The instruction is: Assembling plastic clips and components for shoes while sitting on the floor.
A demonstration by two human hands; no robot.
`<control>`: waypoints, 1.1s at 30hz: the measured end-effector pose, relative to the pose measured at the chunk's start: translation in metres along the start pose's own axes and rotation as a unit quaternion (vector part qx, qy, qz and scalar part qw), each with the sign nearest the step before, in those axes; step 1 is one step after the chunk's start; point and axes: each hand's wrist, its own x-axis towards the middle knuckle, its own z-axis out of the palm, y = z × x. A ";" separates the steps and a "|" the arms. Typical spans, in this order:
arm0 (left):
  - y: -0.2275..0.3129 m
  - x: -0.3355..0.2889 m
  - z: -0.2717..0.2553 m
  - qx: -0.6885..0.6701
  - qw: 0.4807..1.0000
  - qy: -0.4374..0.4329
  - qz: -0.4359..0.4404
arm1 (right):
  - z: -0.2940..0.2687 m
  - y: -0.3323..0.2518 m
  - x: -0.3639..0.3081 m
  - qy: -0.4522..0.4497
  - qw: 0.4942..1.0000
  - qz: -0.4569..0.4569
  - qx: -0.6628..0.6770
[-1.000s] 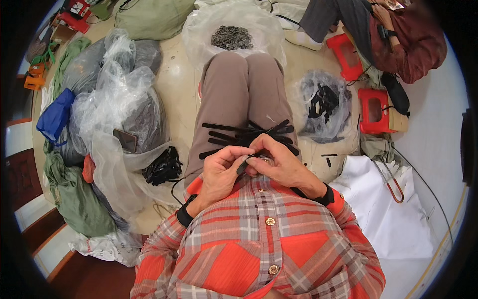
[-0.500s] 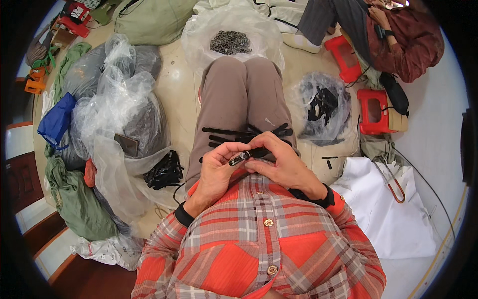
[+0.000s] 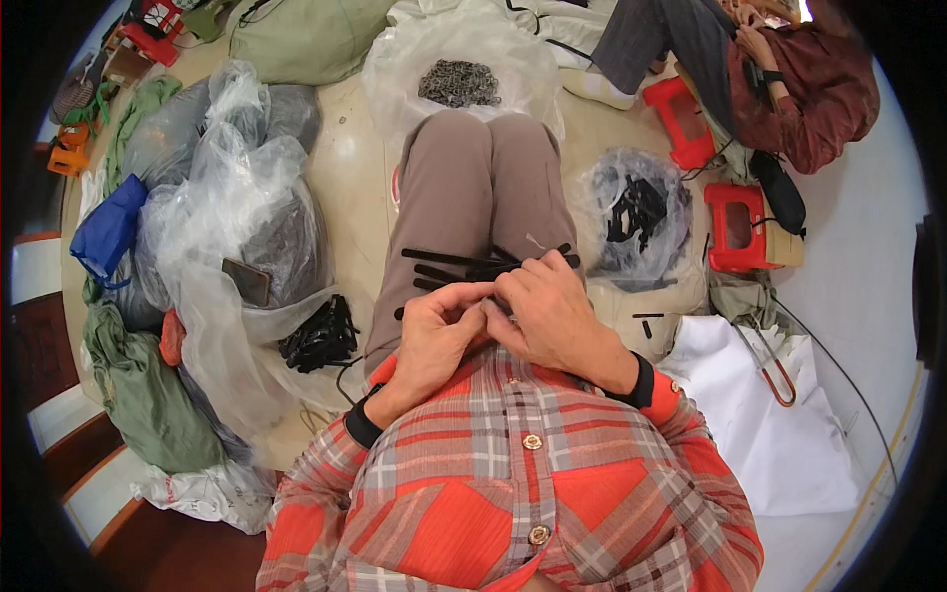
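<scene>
Above my lap my left hand [image 3: 441, 328] and my right hand [image 3: 554, 311] meet, fingers bent and pinched together. Between the fingertips a small dark piece [image 3: 499, 305] shows only slightly; the fingers cover most of it. Several narrow black strips [image 3: 434, 259] lie across my thighs, just beyond the hands, and my right hand covers part of them. On the floor left of my legs is a heap of black strips [image 3: 321, 335]. To the right, a clear plastic bag [image 3: 602, 242] holds more black pieces [image 3: 636, 209].
Ahead of my knees, an opened plastic sheet [image 3: 395, 74] holds small metal pieces [image 3: 460, 84]. Large plastic bags with a phone [image 3: 247, 282] on them stand left. Red stools [image 3: 734, 229], white cloth [image 3: 760, 424] and a seated person [image 3: 804, 94] are at right.
My right hand has turned over and moved in toward my left. The shiny dark loop that stuck out between the hands is now mostly hidden by the fingers.
</scene>
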 end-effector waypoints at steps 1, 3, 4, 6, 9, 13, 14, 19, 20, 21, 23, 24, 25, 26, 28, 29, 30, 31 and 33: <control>0.002 0.000 0.002 0.006 1.000 0.002 -0.007 | 0.004 0.003 -0.001 -0.002 1.000 0.001 0.000; 0.010 0.001 0.005 0.010 1.000 0.004 -0.015 | 0.014 0.012 -0.004 0.035 0.994 0.007 0.100; 0.016 0.000 0.006 0.010 0.999 0.008 -0.034 | 0.012 0.013 -0.003 0.032 0.994 0.008 0.101; 0.017 -0.001 0.005 0.008 0.998 0.014 -0.054 | 0.006 0.014 -0.005 -0.092 0.776 0.290 0.553; 0.020 0.003 0.006 -0.034 0.995 0.004 -0.091 | 0.018 0.029 -0.017 -0.079 0.711 0.294 0.634; 0.024 0.003 0.007 -0.056 0.992 0.008 -0.109 | 0.026 0.033 -0.019 -0.083 0.646 0.310 0.692; 0.024 0.004 0.006 -0.065 0.991 0.009 -0.114 | 0.026 0.035 -0.019 -0.084 0.647 0.310 0.692; 0.021 0.003 0.005 -0.087 0.989 0.016 -0.122 | 0.014 0.034 -0.014 -0.126 0.728 0.261 0.621; 0.020 0.003 0.005 -0.090 0.988 0.019 -0.125 | 0.011 0.032 -0.013 -0.127 0.729 0.261 0.620; 0.019 0.002 0.005 -0.090 0.988 0.020 -0.124 | 0.008 0.030 -0.011 -0.142 0.755 0.249 0.590; 0.018 0.001 0.005 -0.072 0.991 0.020 -0.109 | 0.005 0.028 -0.011 -0.157 0.780 0.236 0.558; 0.017 0.001 0.005 -0.072 0.991 0.020 -0.109 | 0.005 0.029 -0.011 -0.150 0.844 0.190 0.479; 0.016 0.000 0.004 -0.061 0.993 0.019 -0.098 | 0.005 0.028 -0.011 -0.141 0.897 0.141 0.394; 0.015 -0.001 0.003 -0.050 0.995 0.019 -0.087 | 0.003 0.027 -0.009 -0.141 0.897 0.140 0.394; 0.014 -0.003 0.003 -0.008 0.997 0.025 -0.067 | -0.003 0.022 -0.005 -0.144 0.946 0.072 0.281; 0.014 -0.003 0.003 0.034 0.998 0.030 -0.047 | -0.005 0.021 -0.004 -0.144 0.946 0.071 0.280; 0.014 -0.004 0.004 0.034 0.998 0.031 -0.046 | -0.006 0.021 -0.004 -0.156 0.951 0.064 0.258; 0.013 -0.004 0.004 0.037 0.998 0.031 -0.030 | -0.007 0.020 -0.003 -0.168 0.955 0.058 0.236; 0.011 -0.005 0.004 0.039 0.999 0.031 -0.014 | -0.008 0.018 -0.002 -0.172 0.958 0.055 0.222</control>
